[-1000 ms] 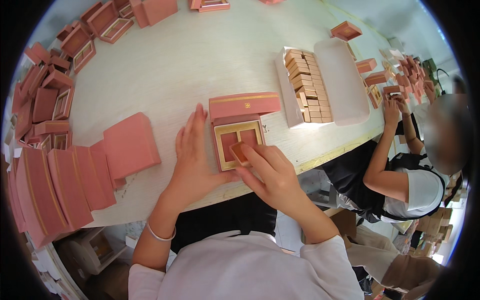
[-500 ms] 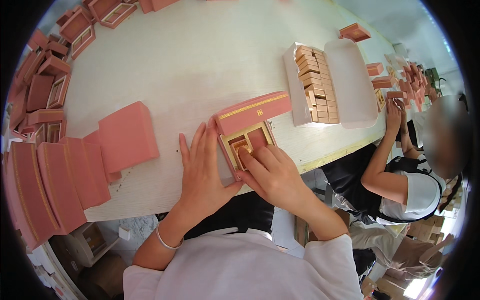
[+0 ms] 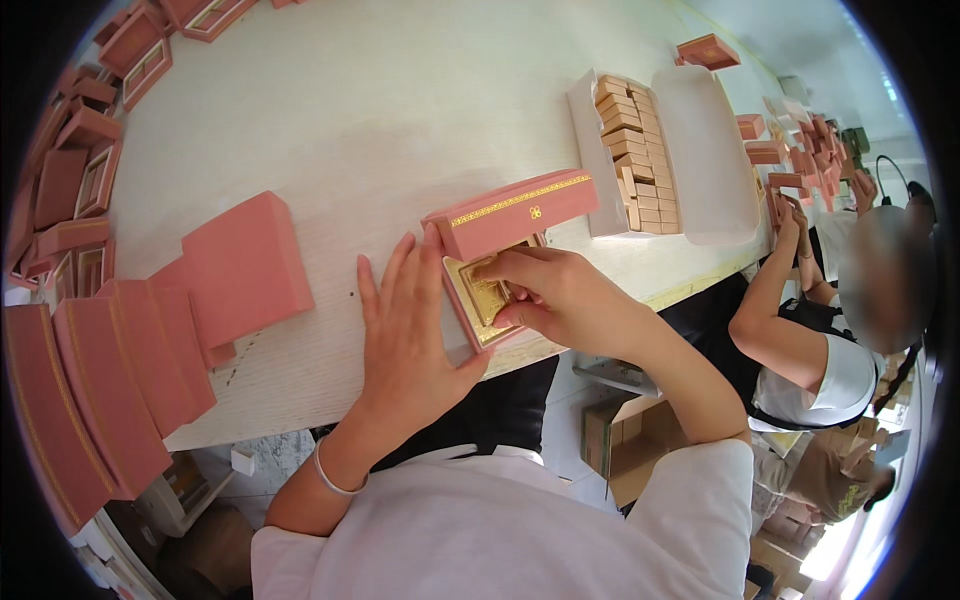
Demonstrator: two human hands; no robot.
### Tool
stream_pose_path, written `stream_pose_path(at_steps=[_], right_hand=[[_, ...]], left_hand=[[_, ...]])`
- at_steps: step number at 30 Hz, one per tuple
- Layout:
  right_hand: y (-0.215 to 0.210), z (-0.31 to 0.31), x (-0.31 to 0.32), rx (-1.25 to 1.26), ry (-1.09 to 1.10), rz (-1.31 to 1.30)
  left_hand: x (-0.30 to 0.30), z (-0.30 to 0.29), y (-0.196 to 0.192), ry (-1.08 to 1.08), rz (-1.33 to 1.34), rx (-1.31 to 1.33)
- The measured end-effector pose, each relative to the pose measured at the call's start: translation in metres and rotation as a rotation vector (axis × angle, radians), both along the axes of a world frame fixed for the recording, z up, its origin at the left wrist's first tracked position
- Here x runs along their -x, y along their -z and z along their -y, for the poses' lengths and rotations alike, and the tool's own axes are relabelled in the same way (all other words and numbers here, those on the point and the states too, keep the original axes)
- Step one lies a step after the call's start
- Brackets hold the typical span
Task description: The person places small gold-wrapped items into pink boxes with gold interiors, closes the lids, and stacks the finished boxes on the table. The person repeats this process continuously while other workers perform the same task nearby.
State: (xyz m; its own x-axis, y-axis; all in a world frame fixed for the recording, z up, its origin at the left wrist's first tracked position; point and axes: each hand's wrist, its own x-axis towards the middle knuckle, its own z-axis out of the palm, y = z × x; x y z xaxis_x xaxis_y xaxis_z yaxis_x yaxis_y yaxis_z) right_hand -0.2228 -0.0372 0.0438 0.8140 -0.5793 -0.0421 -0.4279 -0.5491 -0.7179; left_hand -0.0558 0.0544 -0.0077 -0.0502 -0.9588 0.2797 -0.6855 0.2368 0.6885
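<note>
In front of me at the table edge lies a pink gift box (image 3: 466,330), its pink lid (image 3: 520,213) with gold trim raised on the far side. Flat along the box's left side rests my left hand (image 3: 405,330), fingers straight and thumb spread toward its near corner. My right hand (image 3: 570,300) reaches over the box from the right. Its index finger and thumb pinch at the edges of a shiny gold rectangular piece (image 3: 486,300) inside the left part. That hand covers the box's right part.
An open white carton (image 3: 590,170) of small tan boxes (image 3: 640,150) stands beyond the lid. Closed pink boxes (image 3: 245,265) are stacked at left, and several open ones (image 3: 85,180) line the far left. A co-worker (image 3: 790,350) sits at right.
My right hand has shifted right and turned, its fingers now at a gold piece where a small copper-coloured box showed before. My left hand stays against the box.
</note>
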Motion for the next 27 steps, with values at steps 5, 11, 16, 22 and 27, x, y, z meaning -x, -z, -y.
stream_pose_path(at_steps=[5,11,16,22,27], right_hand=[[-0.018,0.017,-0.017,-0.198,-0.042,-0.368],[-0.016,0.024,-0.013,-0.151,-0.09,-0.23],[-0.072,0.063,0.051,-0.356,-0.006,-0.105],[-0.025,0.147,0.049,0.705,0.54,-0.297],[-0.006,0.151,0.032,0.935,0.538,-0.473]], left_hand=[[0.001,0.002,-0.002,0.001,0.068,0.007],[0.006,0.003,-0.002,-0.001,0.022,-0.013],[0.001,0.001,-0.001,-0.021,0.022,-0.019],[0.002,0.003,-0.004,0.019,0.027,-0.012],[0.001,0.0,-0.006,0.027,-0.069,0.025]])
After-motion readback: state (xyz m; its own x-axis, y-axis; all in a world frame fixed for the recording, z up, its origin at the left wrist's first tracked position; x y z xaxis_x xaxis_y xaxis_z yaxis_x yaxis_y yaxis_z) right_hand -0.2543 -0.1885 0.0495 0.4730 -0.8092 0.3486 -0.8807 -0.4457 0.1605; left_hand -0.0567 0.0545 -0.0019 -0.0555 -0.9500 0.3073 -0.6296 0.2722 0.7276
